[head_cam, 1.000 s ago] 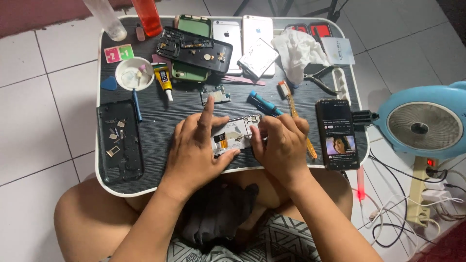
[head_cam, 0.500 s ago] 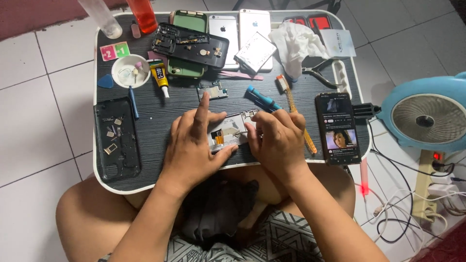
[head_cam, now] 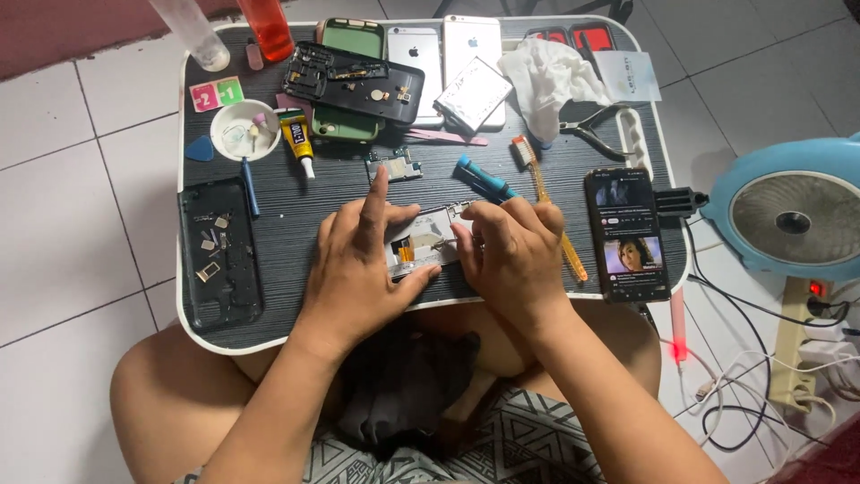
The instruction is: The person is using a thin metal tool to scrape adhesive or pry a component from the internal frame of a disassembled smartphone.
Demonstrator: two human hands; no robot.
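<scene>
Tabletop: both hands (head_cam: 430, 260) gripping opened phone (head_cam: 421, 246)

An opened phone (head_cam: 421, 246) lies at the tray table's (head_cam: 296, 224) front edge; a playing phone (head_cam: 629, 235) sits rightward, a parts case (head_cam: 218, 251) leftward.

Two bare forearms, no sleeves, no watch or rings to be seen. Left hand (head_cam: 358, 269) and right hand (head_cam: 511, 260) ungloved, fingers (head_cam: 374, 193) uncovered. Bare knees and thighs. Grey shorts with a pale geometric line pattern (head_cam: 502, 439) at the lap.
</scene>
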